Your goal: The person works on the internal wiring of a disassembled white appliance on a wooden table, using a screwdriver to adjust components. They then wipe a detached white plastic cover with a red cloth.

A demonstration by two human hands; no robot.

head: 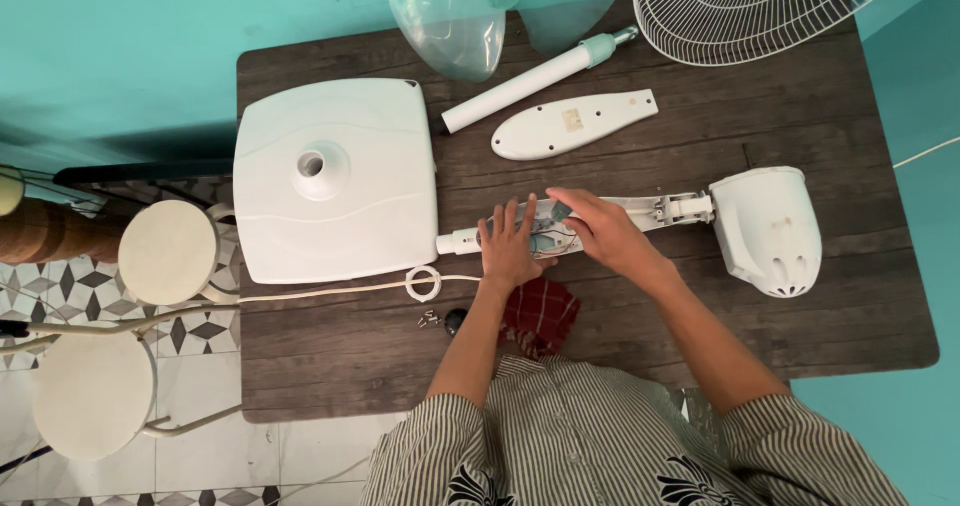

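Both hands centre frame on the opened fan neck housing [600, 218], lying flat on the dark wood table [800, 106]. Left hand [511, 249] rests on it, fingers spread. Right hand [600, 228] has fingers curled into the wiring cavity; can't tell if it's pinching anything. Motor casing [768, 228] sits at the housing's right end. Removed cover panel [570, 124] lies above, with a small pale rectangular label. Square white base [335, 178] left, screws [430, 318] lower left, red checked cloth [538, 314] below the hands.

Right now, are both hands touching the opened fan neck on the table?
Touching. The head view shows the left hand lying flat on the opened fan neck, and the right hand with its fingers in the wiring section.
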